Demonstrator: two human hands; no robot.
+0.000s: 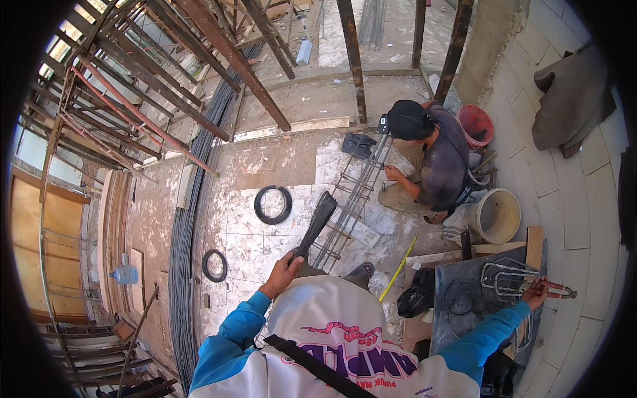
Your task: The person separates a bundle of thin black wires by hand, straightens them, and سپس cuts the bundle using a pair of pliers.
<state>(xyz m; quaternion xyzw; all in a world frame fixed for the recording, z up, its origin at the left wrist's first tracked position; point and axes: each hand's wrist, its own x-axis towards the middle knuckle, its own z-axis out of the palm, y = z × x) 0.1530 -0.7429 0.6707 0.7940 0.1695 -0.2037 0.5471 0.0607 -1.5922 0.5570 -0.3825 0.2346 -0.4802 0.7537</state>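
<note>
My left hand (283, 273) is closed round the lower end of a bundle of thin dark tie wire (317, 222), which fans out away from me. Beyond it a rebar cage (352, 196) of long bars and stirrups lies slantwise. Stretched far to the right, my right hand (534, 294) grips a reddish two-handled tool (559, 289) that looks like pincers. It is just past several bent steel stirrups (507, 277) lying on a dark board (451, 312). A co-worker (434, 152) squats at the cage's far right side, one hand near the bars.
Two coils of black wire (273, 205) lie on the floor at left, beside long rebars (182, 252). Timber props (352, 60) stand at the back. A white bucket (497, 215), a red bucket (476, 125), a black plastic bag (417, 295) and a yellow strip (398, 268) are at right.
</note>
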